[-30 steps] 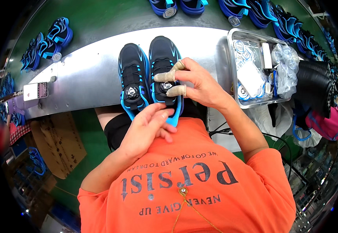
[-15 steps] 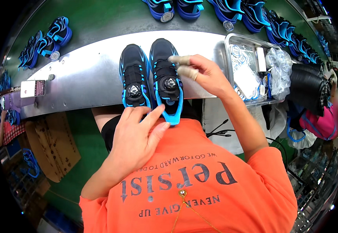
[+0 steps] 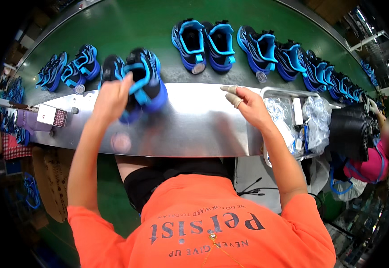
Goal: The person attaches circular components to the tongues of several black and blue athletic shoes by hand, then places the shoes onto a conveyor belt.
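Left of centre, my left hand (image 3: 112, 99) grips rounded black-and-blue shoes (image 3: 153, 91) at the shiny metal worktop (image 3: 194, 134). Right of centre, my right hand (image 3: 250, 108) keeps its cloth-capped fingers (image 3: 233, 99) loosely parted.

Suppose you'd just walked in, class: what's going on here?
A person in an orange shirt holds a pair of black-and-blue shoes in the left hand, where the metal surface meets the green one. Blur hides whether they touch down. The right hand is empty, near a tray of small items. Similar shoes stand on the green surface.
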`<move>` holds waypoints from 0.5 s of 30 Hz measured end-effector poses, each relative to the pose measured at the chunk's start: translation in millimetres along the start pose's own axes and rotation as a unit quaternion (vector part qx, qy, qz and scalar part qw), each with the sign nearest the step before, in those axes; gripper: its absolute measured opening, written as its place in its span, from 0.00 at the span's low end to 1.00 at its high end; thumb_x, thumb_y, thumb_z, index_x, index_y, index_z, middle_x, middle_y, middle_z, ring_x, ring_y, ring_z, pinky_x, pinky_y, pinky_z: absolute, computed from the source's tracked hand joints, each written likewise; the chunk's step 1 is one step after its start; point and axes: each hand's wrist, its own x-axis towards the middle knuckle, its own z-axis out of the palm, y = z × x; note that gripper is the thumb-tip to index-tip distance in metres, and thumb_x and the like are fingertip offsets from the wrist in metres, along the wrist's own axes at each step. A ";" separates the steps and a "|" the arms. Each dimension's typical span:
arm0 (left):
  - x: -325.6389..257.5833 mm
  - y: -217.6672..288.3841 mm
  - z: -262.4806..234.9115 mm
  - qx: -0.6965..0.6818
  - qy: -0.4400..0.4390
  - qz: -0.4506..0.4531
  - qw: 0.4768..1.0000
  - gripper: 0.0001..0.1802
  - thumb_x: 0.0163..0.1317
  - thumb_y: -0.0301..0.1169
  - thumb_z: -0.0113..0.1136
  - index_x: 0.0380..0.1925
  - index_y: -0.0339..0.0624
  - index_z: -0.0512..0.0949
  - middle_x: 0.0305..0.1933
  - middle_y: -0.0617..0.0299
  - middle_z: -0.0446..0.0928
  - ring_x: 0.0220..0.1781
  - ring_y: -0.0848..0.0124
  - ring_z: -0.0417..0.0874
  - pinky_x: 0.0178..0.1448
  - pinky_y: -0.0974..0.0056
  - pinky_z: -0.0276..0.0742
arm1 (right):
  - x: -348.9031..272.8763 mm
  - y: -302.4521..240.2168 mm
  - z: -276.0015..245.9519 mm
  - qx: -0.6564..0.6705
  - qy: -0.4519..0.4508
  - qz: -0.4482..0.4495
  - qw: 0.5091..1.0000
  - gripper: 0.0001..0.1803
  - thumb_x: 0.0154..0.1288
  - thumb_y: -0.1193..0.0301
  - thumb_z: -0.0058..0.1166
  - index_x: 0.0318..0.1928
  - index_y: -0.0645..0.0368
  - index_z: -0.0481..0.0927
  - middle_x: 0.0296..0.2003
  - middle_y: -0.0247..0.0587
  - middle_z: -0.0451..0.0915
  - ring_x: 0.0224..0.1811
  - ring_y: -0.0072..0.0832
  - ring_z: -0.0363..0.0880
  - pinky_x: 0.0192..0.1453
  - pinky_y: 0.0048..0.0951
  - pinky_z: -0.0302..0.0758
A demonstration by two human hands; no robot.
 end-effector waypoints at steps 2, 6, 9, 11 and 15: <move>47.3 -42.7 16.0 0.137 0.028 -0.029 0.990 0.13 0.71 0.35 0.52 0.44 0.39 0.79 0.31 0.45 0.81 0.34 0.46 0.82 0.37 0.46 0.78 | 37.1 19.3 -6.5 -0.040 0.067 -0.104 0.991 0.21 0.67 0.64 0.64 0.59 0.52 0.82 0.37 0.42 0.82 0.34 0.23 0.75 0.44 0.26 0.75; 133.7 29.1 8.3 -0.046 0.124 -0.114 0.985 0.15 0.67 0.39 0.58 0.42 0.39 0.83 0.45 0.49 0.82 0.49 0.49 0.81 0.54 0.50 0.76 | 82.7 3.6 -37.8 -0.262 0.135 -0.083 0.952 0.35 0.59 0.59 0.69 0.67 0.40 0.74 0.36 0.44 0.79 0.35 0.37 0.78 0.45 0.36 0.76; 166.6 47.8 85.7 -0.144 0.092 0.030 0.985 0.23 0.63 0.40 0.65 0.54 0.39 0.79 0.57 0.48 0.78 0.60 0.51 0.78 0.64 0.54 0.73 | 121.3 18.6 -45.0 -0.332 0.081 -0.058 0.938 0.29 0.60 0.55 0.67 0.61 0.44 0.78 0.38 0.51 0.79 0.44 0.48 0.80 0.51 0.44 0.75; 176.8 65.1 122.9 -0.157 0.032 0.023 0.987 0.23 0.62 0.40 0.66 0.52 0.39 0.77 0.57 0.47 0.77 0.60 0.50 0.77 0.64 0.53 0.73 | 139.7 35.8 -44.7 -0.323 0.056 -0.074 0.942 0.22 0.62 0.54 0.65 0.52 0.50 0.82 0.42 0.54 0.80 0.47 0.51 0.79 0.52 0.45 0.75; 139.4 79.6 104.0 -0.201 -0.012 -0.002 0.980 0.15 0.64 0.41 0.62 0.41 0.40 0.77 0.46 0.49 0.77 0.50 0.47 0.78 0.54 0.49 0.75 | 86.8 -27.2 -20.2 -0.294 -0.006 -0.081 0.952 0.20 0.59 0.54 0.65 0.44 0.56 0.84 0.30 0.53 0.80 0.37 0.52 0.80 0.43 0.46 0.75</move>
